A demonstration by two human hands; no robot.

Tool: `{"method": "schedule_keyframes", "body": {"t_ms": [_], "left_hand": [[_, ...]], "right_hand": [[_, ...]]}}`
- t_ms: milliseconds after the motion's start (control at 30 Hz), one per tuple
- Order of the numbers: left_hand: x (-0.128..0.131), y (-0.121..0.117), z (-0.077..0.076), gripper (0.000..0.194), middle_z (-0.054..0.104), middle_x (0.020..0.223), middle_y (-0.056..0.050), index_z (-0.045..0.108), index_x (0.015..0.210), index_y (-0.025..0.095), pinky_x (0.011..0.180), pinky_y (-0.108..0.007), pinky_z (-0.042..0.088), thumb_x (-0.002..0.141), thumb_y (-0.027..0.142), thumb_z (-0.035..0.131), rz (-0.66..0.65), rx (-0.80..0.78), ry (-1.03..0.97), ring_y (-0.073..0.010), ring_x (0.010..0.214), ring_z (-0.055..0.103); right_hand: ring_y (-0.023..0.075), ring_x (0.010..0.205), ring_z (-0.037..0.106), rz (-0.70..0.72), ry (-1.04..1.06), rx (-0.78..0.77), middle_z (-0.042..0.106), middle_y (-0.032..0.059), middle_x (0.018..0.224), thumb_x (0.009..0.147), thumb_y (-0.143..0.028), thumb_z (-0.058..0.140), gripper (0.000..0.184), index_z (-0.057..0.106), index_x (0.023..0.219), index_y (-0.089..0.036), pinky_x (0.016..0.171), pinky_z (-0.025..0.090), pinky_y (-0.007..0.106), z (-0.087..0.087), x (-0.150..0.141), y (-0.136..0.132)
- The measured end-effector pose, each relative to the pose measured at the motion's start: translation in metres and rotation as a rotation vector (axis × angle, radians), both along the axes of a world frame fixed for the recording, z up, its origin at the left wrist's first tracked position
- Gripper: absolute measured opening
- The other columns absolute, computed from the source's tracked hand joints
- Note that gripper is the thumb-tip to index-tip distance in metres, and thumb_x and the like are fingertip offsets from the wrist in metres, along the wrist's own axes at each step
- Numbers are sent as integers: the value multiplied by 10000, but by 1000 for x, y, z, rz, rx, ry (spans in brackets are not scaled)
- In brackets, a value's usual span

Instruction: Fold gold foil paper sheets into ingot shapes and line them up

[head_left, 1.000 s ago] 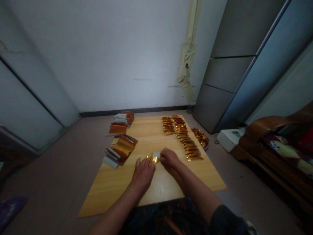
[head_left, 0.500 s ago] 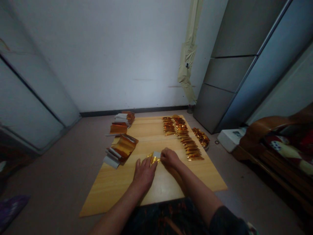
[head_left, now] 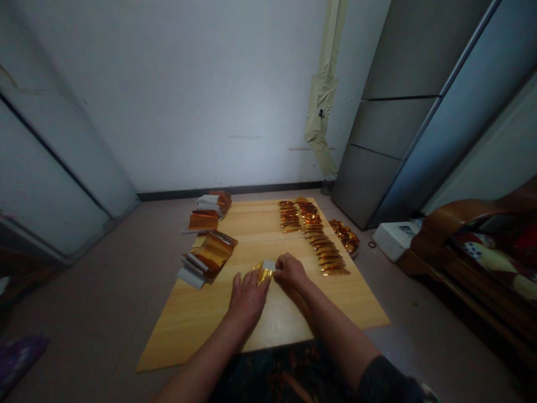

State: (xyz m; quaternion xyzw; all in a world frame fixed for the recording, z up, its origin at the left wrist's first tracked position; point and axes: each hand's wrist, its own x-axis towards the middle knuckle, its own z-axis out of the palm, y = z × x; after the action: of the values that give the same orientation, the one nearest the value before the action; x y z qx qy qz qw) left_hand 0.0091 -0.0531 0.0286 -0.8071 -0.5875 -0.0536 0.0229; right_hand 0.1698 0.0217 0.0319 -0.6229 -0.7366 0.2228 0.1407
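Observation:
A small sheet of gold foil paper (head_left: 265,271), partly folded with a pale backing showing, lies on the wooden board. Across its near left side rests my left hand (head_left: 248,294), fingers stretched out and pressing it down. My right hand (head_left: 290,271) is closed in a pinch at the sheet's right edge. Fingers cover parts of the paper, so its full shape is hidden. To the left sit stacks of unfolded gold foil sheets (head_left: 215,252) with pale undersides. Folded gold foil pieces (head_left: 327,252) stand in overlapping rows on the right.
The wooden board (head_left: 188,324) lies low before me. Beyond its right edge is a container heaped with gold foil pieces (head_left: 346,236). A white box (head_left: 394,239), a refrigerator (head_left: 373,173) and a wooden bench (head_left: 453,263) stand farther right. A wall (head_left: 210,101) rises behind.
Hardly anything differs. My right hand has shifted very slightly at the paper's right edge, while my left hand stays in place on it.

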Motion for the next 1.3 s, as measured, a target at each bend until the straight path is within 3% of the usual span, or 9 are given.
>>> {"method": "schedule_keyframes", "body": {"t_ms": [100,400,667,867,1033,1133,1300], "left_hand": [[-1,0,-1,374,557,1377,-140,594,1276,291,1055,-620,281,948,221,429,-10,0,-3,-309,1248,497],[0,-1,6,372,563,1366,-138,592,1274,288,1044,-599,290,955,234,409,-7,-36,-30,-309,1247,495],[-13,1,4,280,575,1344,-116,639,1136,291,999,-524,341,944,254,438,-100,-20,-34,-283,1231,501],[-13,1,4,258,570,1347,-124,647,1096,276,1010,-533,324,931,251,450,-98,-29,-41,-288,1243,488],[-11,1,4,273,557,1367,-136,653,1105,272,1016,-551,313,932,254,443,-85,-35,-54,-302,1247,488],[-11,1,3,294,552,1375,-137,644,1144,273,1028,-563,301,930,245,443,-74,-48,-77,-305,1256,482],[-10,2,5,272,560,1363,-142,661,1094,265,1025,-562,301,923,244,450,-63,-54,-68,-308,1255,483]], "right_hand": [[149,827,549,-5,-28,18,636,21,933,709,-255,703,156,669,851,-200,687,333,235,2,-3,-2],[140,843,567,39,16,-24,649,21,945,688,-128,634,197,686,864,-201,690,358,210,-2,4,3],[145,843,587,60,-8,-53,664,18,947,689,-124,612,228,725,865,-214,686,378,212,-4,5,7],[139,900,600,99,-9,-77,670,25,980,704,-77,589,279,743,893,-213,703,386,196,-4,9,11],[163,845,592,62,-82,-56,658,37,950,745,-253,655,147,721,870,-211,669,364,233,3,1,3],[184,846,576,26,-144,-1,643,50,947,712,-381,705,234,699,872,-210,687,352,259,9,-7,-4],[187,899,563,24,-145,-13,631,49,980,743,-312,674,178,683,891,-213,714,342,261,10,-9,-5]]}}
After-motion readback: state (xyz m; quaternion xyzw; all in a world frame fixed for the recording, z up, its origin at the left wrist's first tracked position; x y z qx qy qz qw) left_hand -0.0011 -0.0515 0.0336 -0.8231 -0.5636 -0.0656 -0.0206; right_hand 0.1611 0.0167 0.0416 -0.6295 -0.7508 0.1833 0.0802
